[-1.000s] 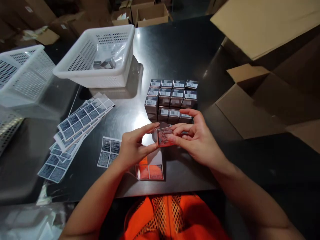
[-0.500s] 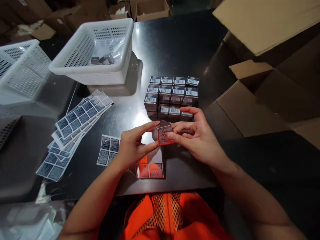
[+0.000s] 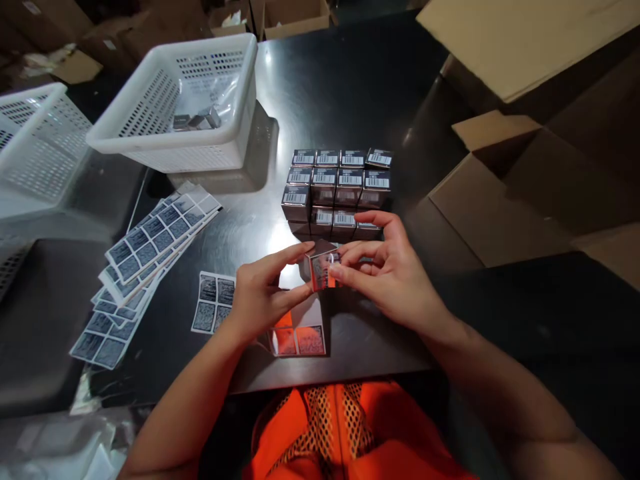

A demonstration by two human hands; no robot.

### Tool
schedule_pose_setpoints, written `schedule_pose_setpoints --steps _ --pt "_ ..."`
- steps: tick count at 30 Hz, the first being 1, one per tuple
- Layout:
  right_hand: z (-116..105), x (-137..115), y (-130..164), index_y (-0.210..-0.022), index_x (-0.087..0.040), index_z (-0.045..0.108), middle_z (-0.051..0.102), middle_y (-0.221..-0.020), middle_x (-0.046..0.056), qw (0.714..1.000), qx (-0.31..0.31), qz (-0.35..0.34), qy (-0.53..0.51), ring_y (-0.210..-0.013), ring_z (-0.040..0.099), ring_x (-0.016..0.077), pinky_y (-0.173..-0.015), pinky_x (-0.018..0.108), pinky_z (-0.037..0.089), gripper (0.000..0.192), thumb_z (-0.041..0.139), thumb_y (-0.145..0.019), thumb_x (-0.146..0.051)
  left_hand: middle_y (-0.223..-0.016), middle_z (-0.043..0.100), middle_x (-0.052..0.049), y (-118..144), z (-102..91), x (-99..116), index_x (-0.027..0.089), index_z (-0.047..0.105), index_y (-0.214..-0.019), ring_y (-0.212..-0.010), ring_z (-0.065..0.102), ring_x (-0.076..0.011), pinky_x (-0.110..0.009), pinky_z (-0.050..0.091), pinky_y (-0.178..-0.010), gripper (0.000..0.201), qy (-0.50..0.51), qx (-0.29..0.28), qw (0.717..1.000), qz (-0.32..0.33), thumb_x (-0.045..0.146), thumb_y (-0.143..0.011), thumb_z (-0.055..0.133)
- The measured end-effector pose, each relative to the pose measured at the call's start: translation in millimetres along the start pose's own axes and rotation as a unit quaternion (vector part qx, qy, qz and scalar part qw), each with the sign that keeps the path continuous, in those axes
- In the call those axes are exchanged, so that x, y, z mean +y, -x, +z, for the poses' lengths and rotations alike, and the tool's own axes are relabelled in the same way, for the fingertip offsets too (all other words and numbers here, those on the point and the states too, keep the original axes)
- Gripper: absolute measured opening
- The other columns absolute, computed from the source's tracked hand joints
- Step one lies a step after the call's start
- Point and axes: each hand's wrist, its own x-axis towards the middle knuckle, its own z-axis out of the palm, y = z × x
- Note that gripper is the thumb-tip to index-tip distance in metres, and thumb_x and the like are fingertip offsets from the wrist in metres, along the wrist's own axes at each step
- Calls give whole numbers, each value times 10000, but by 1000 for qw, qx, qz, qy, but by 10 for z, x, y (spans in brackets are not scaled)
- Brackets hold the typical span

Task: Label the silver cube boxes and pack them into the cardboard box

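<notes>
A small dark box (image 3: 323, 265) with a glossy front face is held just above the table. My left hand (image 3: 265, 290) grips its left side between thumb and fingers. At the right edge, my right hand (image 3: 390, 273) has its thumb on the front face and fingers behind; its index finger is raised. Below lies a label sheet (image 3: 310, 341) with an orange reflection, partly hidden by my left hand. Another piece of label sheet (image 3: 207, 303) lies left of that hand. Similar small boxes (image 3: 336, 179) stand in rows beyond my hands, their barcodes facing up.
Overlapping label sheets (image 3: 150, 247) lie at the left. Behind them stands a white basket (image 3: 220, 143) with a few small boxes in it, and a second white basket (image 3: 47, 157) is farther left. An open carton (image 3: 505, 207) occupies the right side.
The box stays between both hands, turned slightly, and its front face now shows brighter, orange reflections. The whole view has shifted a little; the other objects keep their places.
</notes>
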Motion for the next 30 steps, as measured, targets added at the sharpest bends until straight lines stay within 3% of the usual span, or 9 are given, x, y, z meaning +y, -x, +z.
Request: schedule_pose_setpoints --steps 4,8,12,15,17,19,22,26,30 --pt "35 20 22 -1217 -263 430 654 -670 -71 999 45 -12 27 -786 747 219 -688 324 616 669 865 -714 -336 -976 811 -44 -2 3 11 223 738 -1196 -644 693 -121 -198 528 -549 478 -3 4 1000 4 318 -751 880" --pt "11 54 -15 -1178 -266 478 491 -575 -133 993 88 -39 69 -692 728 209 -664 317 606 689 912 -645 -321 -916 800 -22 -8 25 -4 229 753 -1148 -498 557 -59 -172 408 -442 451 31 12 999 -6 323 -728 888" --pt "-7 131 -70 -1152 -266 505 515 -654 -111 987 102 -74 104 -619 644 148 -602 279 567 631 905 -678 -381 -834 757 15 -12 49 -38 243 729 -1172 -393 366 -8 -157 271 -363 558 94 54 990 -92 336 -656 919" --pt "50 203 -43 -1108 -251 553 633 -817 -43 987 30 -111 116 -761 674 151 -661 267 587 532 887 -717 -390 -865 734 20 -39 20 -76 245 696 -1190 -420 422 -12 -144 292 -375 607 80 161 969 -172 307 -627 917" --pt "102 240 -1 -1070 -232 609 694 -927 -3 983 -71 -111 125 -835 701 165 -691 268 602 500 910 -694 -366 -905 724 15 -67 -21 -105 245 691 -1184 -458 470 -19 -143 321 -402 602 43 224 956 -184 285 -623 905" --pt "142 267 33 -1056 -214 679 740 -997 24 973 -150 -109 134 -848 717 165 -711 267 605 386 879 -741 -313 -917 716 15 -91 -65 -125 244 690 -1183 -477 482 -22 -146 328 -417 597 21 247 952 -181 275 -624 895" --pt "167 290 49 -1029 -204 768 782 -944 26 966 -175 -113 151 -804 727 153 -735 266 599 206 790 -825 -225 -916 709 15 -109 -102 -122 238 688 -1187 -474 485 -25 -156 329 -417 581 13 231 957 -174 292 -641 881" --pt "169 294 48 -1015 -203 801 802 -906 31 969 -141 -113 170 -755 741 161 -713 272 606 214 809 -802 -202 -885 706 31 -108 -105 -82 235 679 -1192 -418 442 -15 -164 344 -405 575 34 183 967 -172 345 -661 870" --pt "159 284 78 -939 -208 797 803 -869 28 943 -119 -220 219 -741 750 162 -687 261 606 120 769 -841 -146 -880 708 30 -106 -94 -89 237 681 -1193 -456 471 -28 -161 351 -426 568 41 168 971 -162 358 -669 866"
